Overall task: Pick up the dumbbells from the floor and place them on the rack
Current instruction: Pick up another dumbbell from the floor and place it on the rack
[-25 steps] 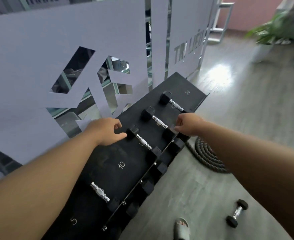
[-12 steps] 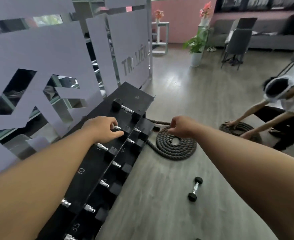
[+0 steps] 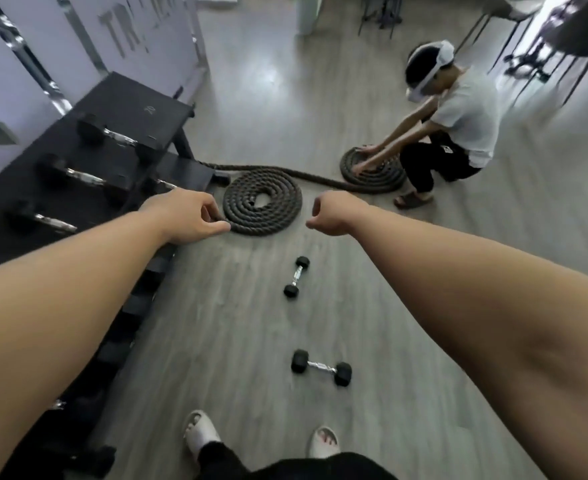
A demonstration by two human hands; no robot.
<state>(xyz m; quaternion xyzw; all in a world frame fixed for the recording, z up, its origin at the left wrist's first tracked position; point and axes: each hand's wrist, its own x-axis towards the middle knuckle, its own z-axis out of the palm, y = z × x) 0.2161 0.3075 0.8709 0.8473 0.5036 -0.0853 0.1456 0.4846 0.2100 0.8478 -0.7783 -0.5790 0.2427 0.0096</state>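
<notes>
Two small black dumbbells with chrome handles lie on the grey wood floor: one [image 3: 296,277] near the middle, the other [image 3: 321,367] closer to my feet. The black rack [image 3: 119,109] runs along the left, with several dumbbells [image 3: 77,174] resting on its top shelf. My left hand [image 3: 188,216] hovers just off the rack's right edge, fingers loosely curled, holding nothing. My right hand [image 3: 330,214] hangs in the air above the floor, curled into a loose fist, empty.
A coiled battle rope [image 3: 263,201] lies on the floor just beyond my hands. A crouching person [image 3: 452,133] handles a second coil [image 3: 372,168] at the right. My sandalled feet [image 3: 200,433] stand at the bottom. Chairs [image 3: 545,46] stand at the far right.
My view has swung down and right, away from the rack toward the floor. Both hands have left the rack's dumbbells and now hang empty over the floor. A second floor dumbbell has come into view.
</notes>
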